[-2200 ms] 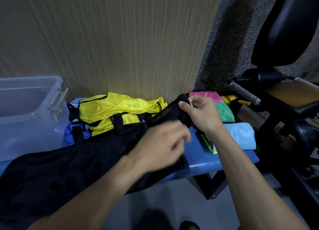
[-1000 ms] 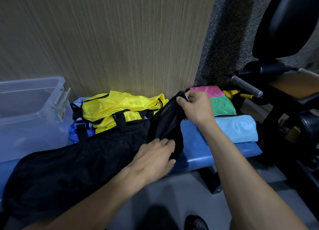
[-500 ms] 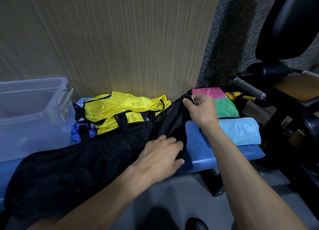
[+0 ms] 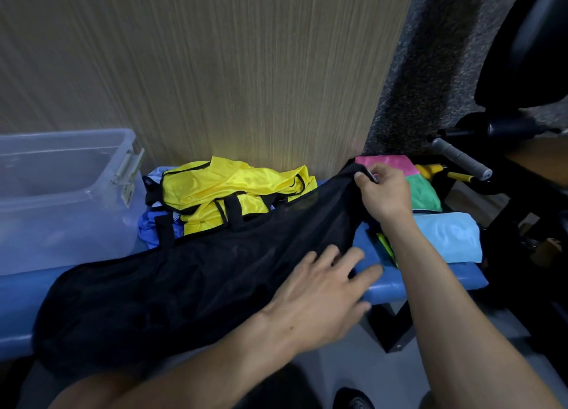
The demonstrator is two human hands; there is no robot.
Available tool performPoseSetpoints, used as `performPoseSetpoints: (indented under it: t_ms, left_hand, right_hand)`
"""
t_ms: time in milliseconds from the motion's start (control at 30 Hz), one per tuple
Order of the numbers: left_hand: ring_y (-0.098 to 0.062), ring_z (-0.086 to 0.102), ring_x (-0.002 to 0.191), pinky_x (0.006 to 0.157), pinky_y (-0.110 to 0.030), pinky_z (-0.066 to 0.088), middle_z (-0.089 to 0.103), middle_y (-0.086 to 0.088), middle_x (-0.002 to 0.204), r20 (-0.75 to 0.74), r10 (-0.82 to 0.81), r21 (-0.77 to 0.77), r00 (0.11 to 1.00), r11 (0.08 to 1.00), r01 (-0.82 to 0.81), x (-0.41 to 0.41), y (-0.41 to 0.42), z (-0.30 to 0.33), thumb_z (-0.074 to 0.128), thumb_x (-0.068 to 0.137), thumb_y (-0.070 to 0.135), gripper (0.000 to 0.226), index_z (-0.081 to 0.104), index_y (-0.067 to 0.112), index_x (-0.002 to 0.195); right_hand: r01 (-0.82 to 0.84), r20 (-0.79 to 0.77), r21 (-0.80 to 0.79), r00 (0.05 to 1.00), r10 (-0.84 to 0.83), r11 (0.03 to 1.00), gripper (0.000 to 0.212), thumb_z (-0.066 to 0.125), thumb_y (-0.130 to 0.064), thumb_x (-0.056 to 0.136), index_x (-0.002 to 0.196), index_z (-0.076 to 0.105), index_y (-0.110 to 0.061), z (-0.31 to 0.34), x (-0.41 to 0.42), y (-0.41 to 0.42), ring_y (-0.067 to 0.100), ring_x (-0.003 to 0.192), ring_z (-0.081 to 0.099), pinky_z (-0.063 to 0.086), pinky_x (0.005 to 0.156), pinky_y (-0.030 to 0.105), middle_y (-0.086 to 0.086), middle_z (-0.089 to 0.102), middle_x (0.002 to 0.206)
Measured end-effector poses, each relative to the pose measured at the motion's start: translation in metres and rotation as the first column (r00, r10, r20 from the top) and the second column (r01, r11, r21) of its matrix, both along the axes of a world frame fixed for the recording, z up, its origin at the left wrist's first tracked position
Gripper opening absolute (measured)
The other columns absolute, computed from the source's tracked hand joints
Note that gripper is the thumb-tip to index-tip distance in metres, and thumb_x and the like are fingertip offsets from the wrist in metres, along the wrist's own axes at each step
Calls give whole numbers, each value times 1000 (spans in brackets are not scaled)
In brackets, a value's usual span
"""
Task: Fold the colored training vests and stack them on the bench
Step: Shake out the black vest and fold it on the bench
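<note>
Blue padded surface (image 4: 427, 278) carries a black mesh vest (image 4: 184, 282): right hand (image 4: 384, 193) pinches its far corner, left hand (image 4: 319, 292) lies flat, fingers spread, on it.

A big black mesh vest (image 4: 196, 282) lies spread long across the blue bench (image 4: 408, 281). Behind it, a yellow vest (image 4: 227, 190) sits crumpled on a blue one (image 4: 150, 227). Folded pink (image 4: 387, 162), green (image 4: 424, 195) and light blue vests (image 4: 448, 235) rest at the bench's right end.

The right hand (image 4: 385, 195) is pinching the upper corner of a black mesh vest (image 4: 190, 282) that is lying across the blue worktop (image 4: 424, 278). The left hand (image 4: 319, 295) is resting flat on it with fingers spread, and a crumpled yellow vest (image 4: 224, 190) is lying behind.
</note>
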State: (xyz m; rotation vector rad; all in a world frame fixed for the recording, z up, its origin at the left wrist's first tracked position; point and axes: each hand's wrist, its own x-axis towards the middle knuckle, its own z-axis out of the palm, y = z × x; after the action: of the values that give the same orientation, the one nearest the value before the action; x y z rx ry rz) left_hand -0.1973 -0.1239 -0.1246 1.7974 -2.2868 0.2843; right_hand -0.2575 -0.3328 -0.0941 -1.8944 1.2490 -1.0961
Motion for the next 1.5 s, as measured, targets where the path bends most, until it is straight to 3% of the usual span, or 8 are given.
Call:
performPoseSetpoints:
  t_ms: [333, 567, 667, 800, 1033, 1200, 1367, 1500]
  left_hand:
    - [-19, 56, 108, 75, -39, 54, 55, 6, 115, -201, 634, 67, 747, 769, -635, 142, 16, 1, 51, 101, 42, 25, 60, 26, 119]
    - [-16, 62, 88, 74, -40, 56, 63, 9, 87, -493, 703, 256, 512, 680, -687, 165, -3, -15, 62, 90, 61, 38, 68, 25, 85]
    - [-16, 63, 96, 82, -39, 56, 62, 10, 91, -538, 728, 338, 425, 648, -682, 162, -17, -17, 68, 90, 54, 28, 60, 28, 87]
    - [-18, 59, 86, 68, -31, 43, 60, 11, 77, -661, 683, 249, 311, 591, -768, 170, -27, -11, 66, 94, 43, 18, 60, 26, 89]
    - [-22, 64, 102, 81, -39, 51, 68, 8, 99, -497, 769, 274, 401, 578, -768, 168, -25, -24, 61, 96, 43, 20, 56, 28, 108]
    - [-20, 48, 113, 90, -38, 45, 48, 6, 122, -275, 627, -59, 729, 746, -664, 137, 11, -9, 58, 96, 42, 35, 45, 27, 125]
    - [-29, 8, 152, 123, -53, 9, 11, 3, 166, -11, 502, 320, 865, 821, -473, 110, 39, -48, 28, 101, 64, 64, 10, 41, 158]
    - [-23, -20, 154, 123, -53, -13, -17, 7, 168, -54, 385, 349, 921, 872, -344, 101, 18, -57, 20, 103, 64, 67, -8, 41, 159]
  right_hand:
    - [34, -43, 105, 999, -29, 994, 19, 65, -23, 83, 74, 66, -6, -10, -14, -11, 40, 79, 65, 54, 75, 48, 18, 68, 73]
    - [-32, -80, 117, 996, 41, 993, 24, 74, -35, 87, 76, 73, -14, -13, -14, -10, 30, 78, 71, 57, 76, 46, 9, 73, 75]
    - [-37, -125, 58, 991, 44, 998, 22, 74, -32, 90, 75, 70, -16, -14, -14, -12, 32, 80, 70, 54, 73, 42, 9, 72, 76]
    - [-3, -234, -59, 972, -11, 998, 14, 66, -28, 95, 94, 69, -14, -13, -13, -13, 39, 92, 64, 42, 72, 35, 14, 68, 85]
    - [7, -365, -130, 930, -54, 991, 18, 58, -21, 98, 110, 62, -8, -17, -4, -13, 50, 97, 60, 44, 75, 44, 31, 68, 98]
    - [20, -313, -89, 949, -47, 996, 21, 59, -23, 98, 110, 66, -7, -11, -1, -14, 48, 104, 61, 46, 84, 45, 29, 69, 106]
    - [89, -243, -118, 963, -115, 989, 25, 60, -22, 97, 112, 68, -3, 11, -10, -5, 47, 106, 62, 47, 89, 48, 29, 69, 109]
    - [244, -179, -185, 944, -277, 952, 45, 51, -40, 87, 110, 65, -4, 34, -35, 0, 48, 102, 63, 51, 91, 53, 26, 70, 101]
